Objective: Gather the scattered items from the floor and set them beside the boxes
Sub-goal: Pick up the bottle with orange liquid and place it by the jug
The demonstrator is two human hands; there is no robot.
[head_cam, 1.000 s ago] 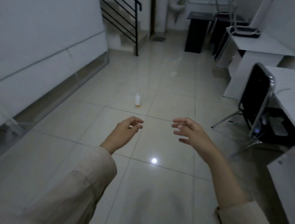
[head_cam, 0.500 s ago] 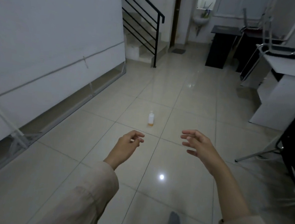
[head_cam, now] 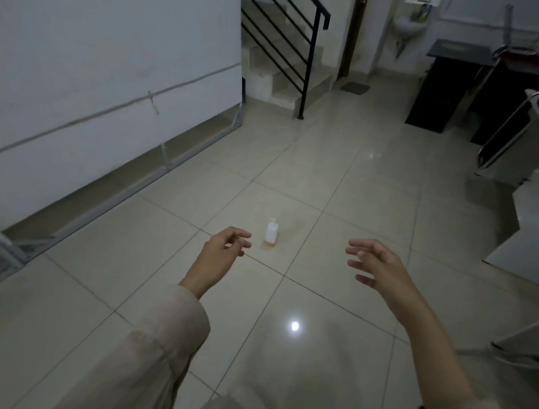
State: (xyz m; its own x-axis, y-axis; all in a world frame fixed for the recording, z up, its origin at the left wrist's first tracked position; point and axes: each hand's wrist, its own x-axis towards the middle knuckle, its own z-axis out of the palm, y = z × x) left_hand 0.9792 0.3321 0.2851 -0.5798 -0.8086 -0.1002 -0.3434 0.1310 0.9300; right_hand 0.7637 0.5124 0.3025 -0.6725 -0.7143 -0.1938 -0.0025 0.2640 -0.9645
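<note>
A small white bottle (head_cam: 271, 232) with an orange base stands upright on the tiled floor, just ahead of me. My left hand (head_cam: 222, 249) hovers close to its left side, fingers loosely curled and holding nothing. My right hand (head_cam: 374, 264) is held out further to the bottle's right, fingers spread and empty. Neither hand touches the bottle. No boxes are in view.
A white wall with a low metal frame (head_cam: 165, 160) runs along the left. Stairs with a black railing (head_cam: 294, 35) rise at the back. A black cabinet (head_cam: 445, 86), white desks (head_cam: 530, 231) and chairs (head_cam: 512, 133) crowd the right side.
The view has advanced toward the bottle, which now sits much closer, between my hands. The black chair at right has slid out of view. Both hands stay empty.
</note>
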